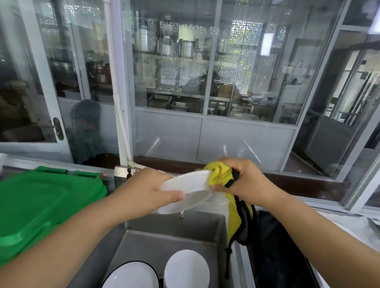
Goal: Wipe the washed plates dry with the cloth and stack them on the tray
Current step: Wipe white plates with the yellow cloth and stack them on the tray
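Right now the plate [184, 187] is up in the air over the sink [176, 237], pinched at its left rim by the left hand [149, 185], thumb on top, other fingers hidden under it. Plate tilts, right edge higher, long axis running low-left to high-right, so its free edge points straight at the right hand [244, 181]. That hand is closed round a bunched yellow cloth [221, 174] w/ black trim, wad pressed against the plate's right rim; rest of the cloth hangs down over the sink's right wall. Looks like two plates held together, a lower rim shows beneath, but motion blur makes it hard to say. Judgement: wipe is mid-way, cloth hand is the one nearer the undried face, sweep would go leftward along that axis.

Below, near bottom edge: a white plate stack [186, 272] and a black-rimmed plate [131, 278], both in the sink, both cut off by the frame. Green plastic piece [34, 204] at left, poss. the tray, can't confirm. Right counter mostly out of view.
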The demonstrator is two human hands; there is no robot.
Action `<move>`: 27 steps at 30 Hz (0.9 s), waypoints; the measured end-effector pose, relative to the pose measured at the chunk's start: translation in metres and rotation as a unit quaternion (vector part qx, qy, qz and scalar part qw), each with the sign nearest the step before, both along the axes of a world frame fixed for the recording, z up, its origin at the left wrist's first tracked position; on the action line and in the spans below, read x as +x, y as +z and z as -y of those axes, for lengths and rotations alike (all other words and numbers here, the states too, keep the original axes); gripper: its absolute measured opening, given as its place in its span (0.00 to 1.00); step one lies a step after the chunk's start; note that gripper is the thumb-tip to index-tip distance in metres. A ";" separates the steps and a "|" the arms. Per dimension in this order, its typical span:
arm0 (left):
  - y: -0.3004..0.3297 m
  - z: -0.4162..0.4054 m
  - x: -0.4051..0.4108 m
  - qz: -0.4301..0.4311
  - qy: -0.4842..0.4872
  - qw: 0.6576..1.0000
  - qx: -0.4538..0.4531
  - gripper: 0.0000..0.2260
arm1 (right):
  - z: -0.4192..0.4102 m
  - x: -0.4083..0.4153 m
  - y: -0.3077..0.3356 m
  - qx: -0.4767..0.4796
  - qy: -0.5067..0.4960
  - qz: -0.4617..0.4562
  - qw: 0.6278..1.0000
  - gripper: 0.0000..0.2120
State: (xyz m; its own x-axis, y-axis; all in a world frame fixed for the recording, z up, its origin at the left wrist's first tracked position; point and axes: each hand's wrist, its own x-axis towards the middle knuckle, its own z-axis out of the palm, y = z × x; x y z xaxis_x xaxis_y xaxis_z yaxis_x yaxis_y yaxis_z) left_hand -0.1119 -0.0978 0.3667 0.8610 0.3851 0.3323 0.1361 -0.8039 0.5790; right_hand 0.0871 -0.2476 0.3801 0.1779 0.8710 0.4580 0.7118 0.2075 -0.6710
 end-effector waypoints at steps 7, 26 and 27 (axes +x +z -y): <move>-0.016 0.005 0.004 0.152 0.020 0.926 -0.344 0.10 | -0.012 -0.013 -0.027 0.192 -0.170 0.076 0.964 0.30; -0.006 0.007 0.001 0.330 0.083 0.794 -0.504 0.09 | -0.016 -0.016 -0.040 0.156 -0.293 0.056 0.942 0.18; -0.005 0.006 0.001 0.336 0.089 0.787 -0.510 0.07 | -0.015 -0.017 -0.042 0.157 -0.304 0.076 0.936 0.18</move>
